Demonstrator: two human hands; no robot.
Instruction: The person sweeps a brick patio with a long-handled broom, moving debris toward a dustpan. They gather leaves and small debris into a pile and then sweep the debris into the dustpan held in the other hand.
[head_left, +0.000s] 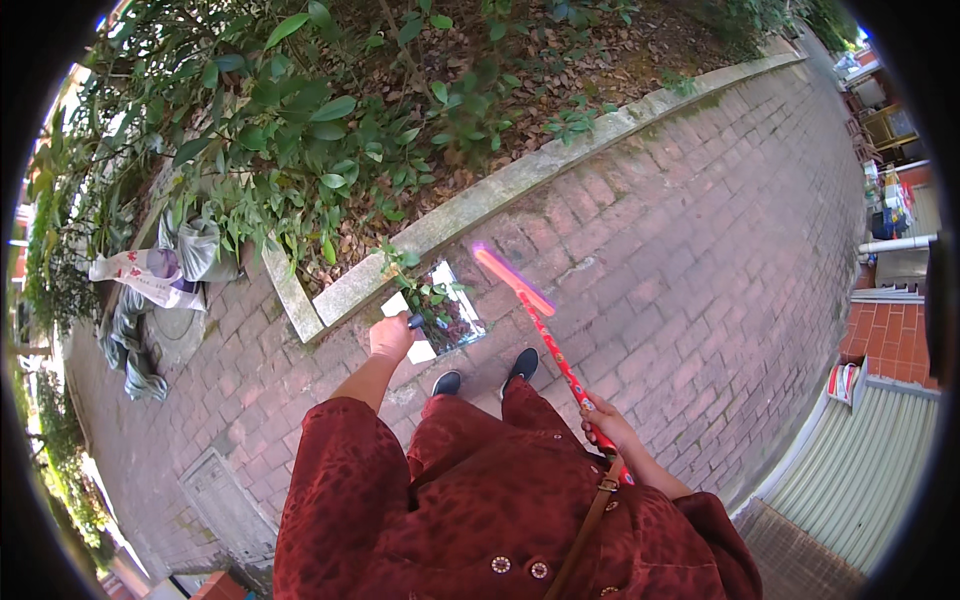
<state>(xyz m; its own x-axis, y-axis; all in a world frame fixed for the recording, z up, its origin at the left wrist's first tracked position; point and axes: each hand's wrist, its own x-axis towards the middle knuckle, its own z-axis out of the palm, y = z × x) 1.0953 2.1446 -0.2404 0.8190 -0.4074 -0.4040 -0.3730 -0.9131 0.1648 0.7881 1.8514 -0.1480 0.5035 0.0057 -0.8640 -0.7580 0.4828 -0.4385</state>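
Observation:
My left hand (393, 334) is closed around the dark grip of a dustpan (421, 351) with a white edge, at the centre left by the kerb corner. Leaves and dark litter (444, 319) lie in its pan. My right hand (609, 421) grips a patterned red pole (556, 351) at the lower right of centre. At the pole's upper end is a long pink-orange head (514, 279), a little above the paving or on it, I cannot tell which. It is to the right of the dustpan and apart from it.
A stone kerb (480, 206) borders a planted bed with shrubs (322, 127) and dry leaves. Filled plastic bags (161, 277) lie at the left. Brick paving (675, 262) surrounds my shoes (523, 365). A ribbed metal surface (862, 480) and household items stand along the right side.

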